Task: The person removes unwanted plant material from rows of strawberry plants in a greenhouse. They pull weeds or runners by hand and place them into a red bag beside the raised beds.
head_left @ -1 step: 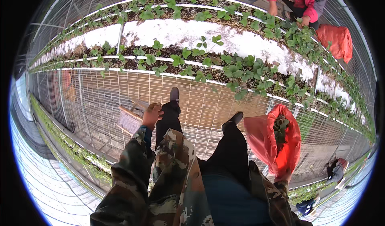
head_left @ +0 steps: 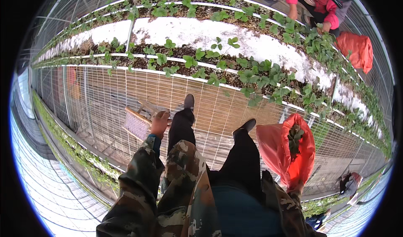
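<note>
At the lower right my right hand (head_left: 296, 187), partly hidden, is closed on the near edge of a red plastic bag (head_left: 268, 140). The bag's mouth gapes toward me, and green leaves (head_left: 294, 138) lie inside. To the left, over my left knee, my left hand (head_left: 159, 123) hangs with its fingers curled in; whether anything is between them I cannot make out. Ahead runs a raised planting bed with leafy green plants (head_left: 262, 75), strawberry-like, along its near strip; neither hand touches them.
A low stool with a woven seat (head_left: 136, 125) sits beside my left hand. Wire mesh (head_left: 214, 94) fronts the bed. Across the bed, a person in pink sleeves (head_left: 333, 18) handles plants beside another red bag (head_left: 356, 52). Another person (head_left: 350, 184) is far right.
The whole view has shifted slightly, so the bed and far person sit a little further right and up. Both hands keep nearly the same pose, the right one still on the bag.
</note>
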The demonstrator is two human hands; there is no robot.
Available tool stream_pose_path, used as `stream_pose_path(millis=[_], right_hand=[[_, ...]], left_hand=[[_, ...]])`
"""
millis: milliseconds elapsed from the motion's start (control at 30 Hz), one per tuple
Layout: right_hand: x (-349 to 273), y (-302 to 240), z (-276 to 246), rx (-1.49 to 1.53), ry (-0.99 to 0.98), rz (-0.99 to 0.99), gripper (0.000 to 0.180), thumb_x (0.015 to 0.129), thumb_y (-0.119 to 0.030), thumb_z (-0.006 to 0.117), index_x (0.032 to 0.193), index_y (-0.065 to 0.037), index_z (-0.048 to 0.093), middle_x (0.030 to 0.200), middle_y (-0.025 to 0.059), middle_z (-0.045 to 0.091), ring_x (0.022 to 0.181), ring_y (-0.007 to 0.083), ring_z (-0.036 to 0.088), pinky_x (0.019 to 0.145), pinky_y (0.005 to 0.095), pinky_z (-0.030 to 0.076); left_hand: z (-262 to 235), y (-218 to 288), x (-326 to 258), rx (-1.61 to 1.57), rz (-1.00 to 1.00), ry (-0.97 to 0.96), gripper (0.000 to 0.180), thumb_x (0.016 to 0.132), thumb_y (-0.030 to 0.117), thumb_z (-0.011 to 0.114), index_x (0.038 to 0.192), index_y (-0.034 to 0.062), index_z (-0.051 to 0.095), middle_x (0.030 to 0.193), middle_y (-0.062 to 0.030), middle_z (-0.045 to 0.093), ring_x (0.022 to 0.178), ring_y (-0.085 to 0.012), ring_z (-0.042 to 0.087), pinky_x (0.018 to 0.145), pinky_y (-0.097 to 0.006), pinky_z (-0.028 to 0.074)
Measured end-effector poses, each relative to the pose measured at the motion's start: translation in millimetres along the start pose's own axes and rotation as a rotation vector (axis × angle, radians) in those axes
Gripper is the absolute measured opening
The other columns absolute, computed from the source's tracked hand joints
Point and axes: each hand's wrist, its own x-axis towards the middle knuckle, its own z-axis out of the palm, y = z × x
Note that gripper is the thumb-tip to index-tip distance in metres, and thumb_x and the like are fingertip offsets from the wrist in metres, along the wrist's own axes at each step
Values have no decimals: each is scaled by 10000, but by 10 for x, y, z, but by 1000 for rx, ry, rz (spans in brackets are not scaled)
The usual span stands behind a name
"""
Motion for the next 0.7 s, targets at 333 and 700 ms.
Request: stream_pose_path(millis=[333, 700], right_hand=[[-10, 353, 1665, -357, -54, -187, 418, 955, -504, 613, 1283, -249, 660, 1056, 6, 682, 759, 210, 623, 554, 399, 490], [-131, 342, 2270, -560, -69, -316, 415, 966, -500, 599, 1280, -235, 661, 1065, 22, 686, 791, 226, 631, 577, 412, 507]], left_hand=[[-788, -2304, 1052, 244, -295, 549, 797, 944, 659, 614, 1209, -91, 663, 1128, -269, 706, 1016, -394, 690, 883, -501, 560], [-1912, -3487, 2851, 172, -562, 686, 1175, 739, 728, 779, 1347, -214, 427, 1202, -308, 643, 1057, -389, 681, 933, -440, 537]])
